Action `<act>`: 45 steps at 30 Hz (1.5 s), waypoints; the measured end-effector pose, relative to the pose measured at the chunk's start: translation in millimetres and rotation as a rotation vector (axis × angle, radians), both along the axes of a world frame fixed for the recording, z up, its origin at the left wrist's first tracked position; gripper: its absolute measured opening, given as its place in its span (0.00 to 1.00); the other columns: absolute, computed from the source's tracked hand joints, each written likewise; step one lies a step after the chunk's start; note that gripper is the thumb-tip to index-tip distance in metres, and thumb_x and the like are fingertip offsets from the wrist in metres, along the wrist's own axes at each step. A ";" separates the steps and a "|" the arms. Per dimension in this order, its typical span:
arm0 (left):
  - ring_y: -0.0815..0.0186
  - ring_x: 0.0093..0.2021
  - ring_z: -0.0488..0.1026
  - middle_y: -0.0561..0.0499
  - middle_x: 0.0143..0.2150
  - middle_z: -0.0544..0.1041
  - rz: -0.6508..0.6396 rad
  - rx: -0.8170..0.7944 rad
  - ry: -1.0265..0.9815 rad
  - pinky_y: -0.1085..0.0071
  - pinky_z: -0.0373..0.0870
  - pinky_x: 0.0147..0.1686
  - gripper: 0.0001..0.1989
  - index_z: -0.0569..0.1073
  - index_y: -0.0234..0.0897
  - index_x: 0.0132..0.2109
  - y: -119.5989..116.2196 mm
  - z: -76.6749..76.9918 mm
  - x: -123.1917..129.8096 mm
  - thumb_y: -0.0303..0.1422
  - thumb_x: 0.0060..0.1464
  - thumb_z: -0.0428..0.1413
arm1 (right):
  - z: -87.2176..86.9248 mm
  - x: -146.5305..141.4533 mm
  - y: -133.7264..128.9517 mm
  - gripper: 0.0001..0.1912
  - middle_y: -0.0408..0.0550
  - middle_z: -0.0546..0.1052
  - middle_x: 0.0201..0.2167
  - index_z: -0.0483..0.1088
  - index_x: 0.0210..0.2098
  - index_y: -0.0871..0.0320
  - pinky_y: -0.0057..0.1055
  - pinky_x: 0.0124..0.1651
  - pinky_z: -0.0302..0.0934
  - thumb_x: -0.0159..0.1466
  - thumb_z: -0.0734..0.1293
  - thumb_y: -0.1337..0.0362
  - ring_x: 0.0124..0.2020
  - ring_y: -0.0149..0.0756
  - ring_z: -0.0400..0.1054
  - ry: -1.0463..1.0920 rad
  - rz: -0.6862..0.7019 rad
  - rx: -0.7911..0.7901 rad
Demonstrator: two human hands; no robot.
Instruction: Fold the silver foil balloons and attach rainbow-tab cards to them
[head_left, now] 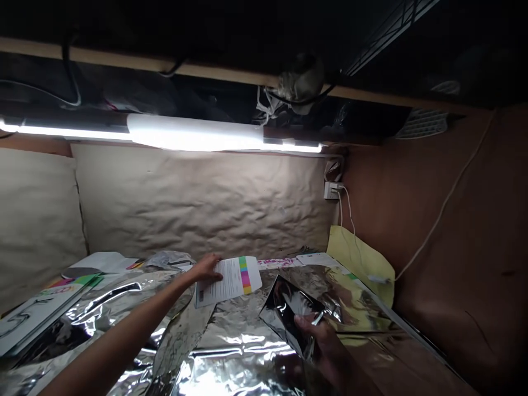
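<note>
My left hand (207,268) reaches to the back middle of the foil-covered table. It is closed on the left edge of a white printed card (233,280) with a strip of coloured bars and small lines of text. Nearer to me on the right, my right hand (319,335) grips a shiny dark silver pouch (284,313), its thumb lying on top. The pouch is tilted above the reflective foil sheet (231,335). Whether anything is inside the pouch, I cannot tell. The card and the pouch are apart.
Printed sheets (37,313) lie stacked at the left, with a clear plastic bag (169,258) behind. A yellow sheet (363,264) leans in the right corner below a socket (331,190) with white cables. A lit tube lamp (196,135) hangs low under a wooden bar (165,64).
</note>
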State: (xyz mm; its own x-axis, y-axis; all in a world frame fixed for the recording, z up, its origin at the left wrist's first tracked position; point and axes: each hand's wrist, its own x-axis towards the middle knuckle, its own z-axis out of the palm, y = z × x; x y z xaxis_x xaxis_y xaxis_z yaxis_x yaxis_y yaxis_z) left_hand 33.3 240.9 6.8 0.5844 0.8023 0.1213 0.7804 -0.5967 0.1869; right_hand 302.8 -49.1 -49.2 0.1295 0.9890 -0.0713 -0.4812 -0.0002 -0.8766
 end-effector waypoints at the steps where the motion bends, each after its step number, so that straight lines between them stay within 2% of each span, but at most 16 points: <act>1: 0.51 0.51 0.72 0.42 0.47 0.78 -0.015 0.022 -0.047 0.63 0.66 0.50 0.22 0.76 0.36 0.50 -9.6 8.8 0.2 0.43 0.49 0.60 | -3.8 -0.7 1.4 0.18 0.45 0.76 0.24 0.74 0.27 0.58 0.35 0.33 0.67 0.47 0.79 0.52 0.27 0.39 0.72 -0.005 -0.007 -0.007; 2: 0.54 0.47 0.74 0.44 0.44 0.79 -0.033 0.040 -0.093 0.66 0.67 0.47 0.16 0.77 0.36 0.45 -21.6 18.0 -0.3 0.41 0.55 0.55 | -6.9 -1.3 2.7 0.19 0.47 0.78 0.26 0.76 0.29 0.57 0.37 0.36 0.68 0.46 0.79 0.52 0.30 0.42 0.73 -0.021 -0.020 -0.009; 4: 0.59 0.42 0.75 0.47 0.40 0.80 -0.080 0.071 -0.176 0.70 0.66 0.41 0.15 0.78 0.37 0.41 -52.5 34.8 -3.3 0.39 0.60 0.49 | -8.2 -2.4 5.0 0.21 0.48 0.79 0.30 0.77 0.32 0.56 0.41 0.43 0.67 0.45 0.80 0.50 0.37 0.46 0.74 -0.120 -0.062 0.040; 7: 0.63 0.40 0.76 0.49 0.40 0.81 -0.154 0.093 -0.269 0.74 0.64 0.38 0.16 0.79 0.39 0.44 -108.3 48.2 -9.8 0.40 0.63 0.49 | 4.1 -5.9 8.5 0.21 0.49 0.79 0.29 0.78 0.28 0.58 0.42 0.51 0.62 0.44 0.80 0.50 0.40 0.48 0.71 -0.359 -0.104 0.162; 10: 0.64 0.38 0.77 0.51 0.39 0.82 -0.219 0.118 -0.315 0.74 0.63 0.36 0.14 0.79 0.41 0.46 -154.9 46.4 -16.4 0.39 0.65 0.50 | 21.4 -12.0 14.9 0.18 0.49 0.78 0.29 0.78 0.30 0.58 0.43 0.50 0.60 0.48 0.79 0.53 0.38 0.46 0.69 -0.532 -0.021 0.242; 13: 0.62 0.40 0.79 0.51 0.40 0.83 -0.197 0.180 -0.328 0.73 0.63 0.37 0.12 0.79 0.43 0.46 -176.2 35.7 -22.2 0.36 0.65 0.51 | 25.4 -17.0 23.4 0.15 0.48 0.78 0.32 0.78 0.33 0.57 0.41 0.50 0.59 0.50 0.77 0.56 0.39 0.44 0.68 -0.544 0.048 0.295; 16: 0.59 0.42 0.79 0.50 0.41 0.83 -0.145 0.234 -0.308 0.71 0.65 0.37 0.11 0.79 0.44 0.46 -179.0 21.3 -22.1 0.36 0.65 0.52 | 12.8 -22.5 29.5 0.12 0.46 0.77 0.29 0.77 0.31 0.58 0.37 0.44 0.60 0.51 0.76 0.57 0.34 0.39 0.67 -0.494 0.114 0.284; 20: 0.60 0.41 0.78 0.50 0.41 0.82 -0.230 0.306 -0.205 0.70 0.68 0.38 0.12 0.78 0.44 0.47 -180.3 5.6 -12.1 0.31 0.66 0.50 | -9.3 -36.7 33.1 0.13 0.46 0.77 0.28 0.77 0.33 0.59 0.36 0.42 0.61 0.50 0.77 0.60 0.33 0.39 0.69 -0.417 0.371 0.247; 23: 0.60 0.51 0.74 0.46 0.52 0.78 -0.261 0.431 -0.186 0.62 0.65 0.54 0.18 0.73 0.41 0.56 -183.1 0.1 -7.2 0.24 0.64 0.47 | -14.1 -43.2 35.2 0.16 0.46 0.80 0.32 0.78 0.35 0.58 0.37 0.46 0.62 0.47 0.78 0.62 0.38 0.42 0.71 -0.362 0.308 0.221; 25: 0.57 0.64 0.63 0.42 0.64 0.68 -0.285 0.478 -0.169 0.53 0.50 0.66 0.26 0.63 0.38 0.65 -183.4 -2.5 -7.5 0.22 0.61 0.48 | -11.1 -40.9 35.9 0.16 0.46 0.80 0.33 0.78 0.35 0.57 0.38 0.48 0.62 0.47 0.79 0.63 0.39 0.43 0.73 -0.258 0.217 0.179; 27: 0.52 0.71 0.48 0.39 0.71 0.54 -0.324 0.438 -0.105 0.48 0.36 0.68 0.37 0.51 0.35 0.71 -182.0 -6.7 -8.6 0.28 0.57 0.54 | -6.0 -35.6 34.6 0.14 0.48 0.81 0.35 0.79 0.36 0.57 0.39 0.48 0.64 0.51 0.78 0.62 0.40 0.43 0.73 -0.123 0.220 0.144; 32: 0.40 0.73 0.31 0.32 0.74 0.37 -0.400 0.338 0.029 0.41 0.32 0.66 0.63 0.41 0.34 0.73 -180.9 -26.6 -2.7 0.52 0.39 0.66 | 2.6 -35.4 23.3 0.13 0.45 0.81 0.37 0.78 0.43 0.54 0.31 0.43 0.66 0.58 0.75 0.66 0.36 0.35 0.74 0.106 0.282 0.131; 35: 0.40 0.73 0.33 0.30 0.73 0.40 -0.398 0.407 0.011 0.43 0.31 0.67 0.66 0.42 0.34 0.72 -186.8 -34.2 5.1 0.54 0.35 0.67 | 4.4 -43.0 17.0 0.09 0.44 0.81 0.35 0.78 0.39 0.54 0.30 0.43 0.66 0.57 0.75 0.66 0.35 0.33 0.74 0.138 0.286 0.110; 38: 0.42 0.71 0.43 0.31 0.69 0.52 -0.345 0.462 -0.034 0.46 0.31 0.67 0.65 0.45 0.35 0.72 -190.6 -31.5 7.8 0.52 0.33 0.68 | 7.5 -38.8 16.8 0.10 0.44 0.81 0.36 0.78 0.37 0.54 0.33 0.48 0.66 0.55 0.76 0.66 0.38 0.35 0.74 0.120 0.278 0.105; 43: 0.43 0.66 0.54 0.32 0.64 0.60 -0.153 0.525 -0.111 0.45 0.33 0.67 0.64 0.47 0.34 0.72 -177.8 -18.5 -4.2 0.51 0.33 0.68 | 16.4 -7.2 26.7 0.11 0.45 0.81 0.34 0.78 0.35 0.54 0.38 0.47 0.67 0.53 0.77 0.60 0.38 0.40 0.74 0.002 -0.019 0.191; 45: 0.42 0.66 0.53 0.32 0.64 0.59 -0.121 0.558 -0.115 0.45 0.34 0.67 0.63 0.48 0.33 0.72 -172.0 -15.4 -9.3 0.50 0.33 0.68 | 18.1 0.4 28.5 0.11 0.47 0.80 0.32 0.77 0.33 0.56 0.39 0.44 0.67 0.55 0.76 0.57 0.35 0.41 0.74 -0.081 -0.026 0.131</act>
State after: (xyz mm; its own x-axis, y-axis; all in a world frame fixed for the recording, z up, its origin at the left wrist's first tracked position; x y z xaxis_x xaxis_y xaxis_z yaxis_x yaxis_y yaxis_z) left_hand 24.0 68.9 -8.6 0.6261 0.5268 0.5749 0.6936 -0.7131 -0.1019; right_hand 303.2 -20.5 -31.1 0.1552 0.9854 0.0698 -0.4071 0.1282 -0.9044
